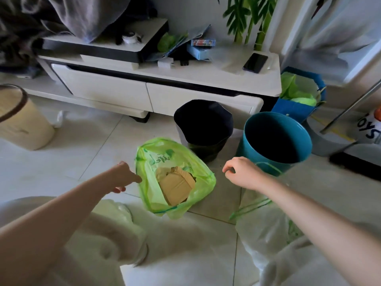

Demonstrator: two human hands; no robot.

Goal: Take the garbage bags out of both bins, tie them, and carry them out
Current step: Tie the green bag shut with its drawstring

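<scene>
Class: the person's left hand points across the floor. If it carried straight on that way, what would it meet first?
Most likely the left hand meets the near rim of the open translucent green plastic garbage bag, though depth is unclear.

Greens, blues and pale creams on a light tiled floor

The garbage bag (175,178) on the floor is translucent lime green with darker green print and a blue-green drawstring band; the cardboard (177,185) inside it is plain tan. One bin (203,129) is black, lined in black; the other bin (276,139) is teal with a dark inside. A second bag (266,230) is milky white with green drawstrings. The floor (61,162) is glossy off-white tile with thin grey joints. The cabinet (156,87) is white with black trim. A cream bin (22,122) has a brown rim. A blue paper bag (294,109) holds bright green plastic. The plant (249,17) is deep green.
</scene>
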